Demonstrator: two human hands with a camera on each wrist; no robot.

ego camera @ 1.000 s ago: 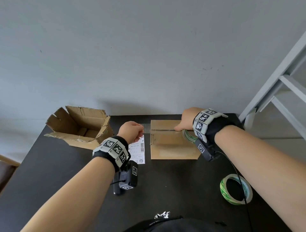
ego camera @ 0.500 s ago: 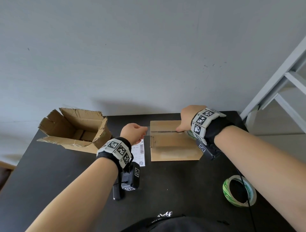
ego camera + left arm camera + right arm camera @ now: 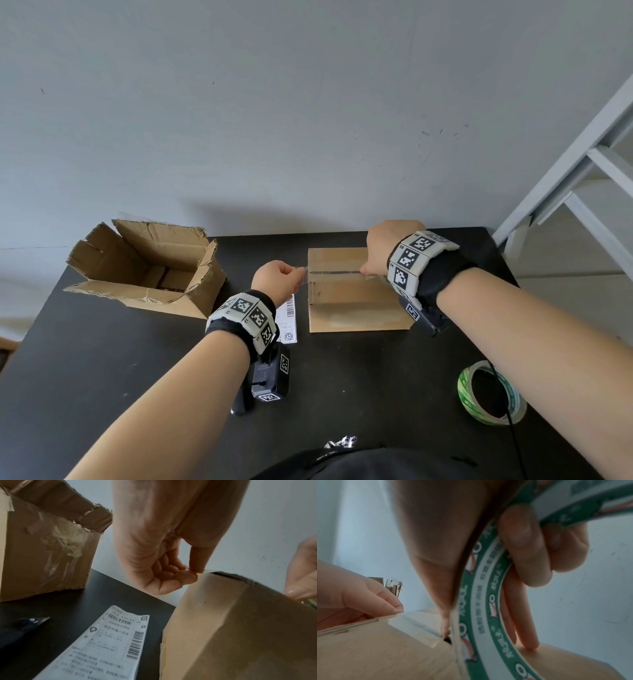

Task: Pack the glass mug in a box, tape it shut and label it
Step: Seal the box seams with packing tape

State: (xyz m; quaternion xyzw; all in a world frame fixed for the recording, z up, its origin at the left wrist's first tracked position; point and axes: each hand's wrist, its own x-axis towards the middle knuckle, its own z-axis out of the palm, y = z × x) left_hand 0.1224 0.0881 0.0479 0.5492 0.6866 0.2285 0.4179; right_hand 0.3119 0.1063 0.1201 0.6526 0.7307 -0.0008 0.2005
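Note:
A closed brown box (image 3: 356, 305) sits at the table's far middle; the glass mug is not in sight. A clear tape strip (image 3: 335, 270) runs along the top seam of the box (image 3: 385, 653). My left hand (image 3: 301, 274) pinches the strip's free end just off the box's left edge; thumb and forefinger (image 3: 193, 573) meet there. At the seam's right end, my right hand (image 3: 368, 270) grips the green-and-white tape roll (image 3: 481, 601), with two fingertips (image 3: 530, 645) resting on the box top. A white shipping label (image 3: 289, 322) lies flat left of the box (image 3: 240, 628).
An open, torn cardboard box (image 3: 147, 270) stands at the back left of the black table (image 3: 102, 377). A second green tape roll (image 3: 489, 392) lies at the near right. A dark, blue-tipped pen-like thing (image 3: 27, 622) lies beside the label (image 3: 111, 642). A white ladder frame (image 3: 565, 171) leans at right.
My left hand has drawn slightly nearer the box's left edge with the tape end. The right hand keeps the roll at the seam's right end. The head view has shifted a little.

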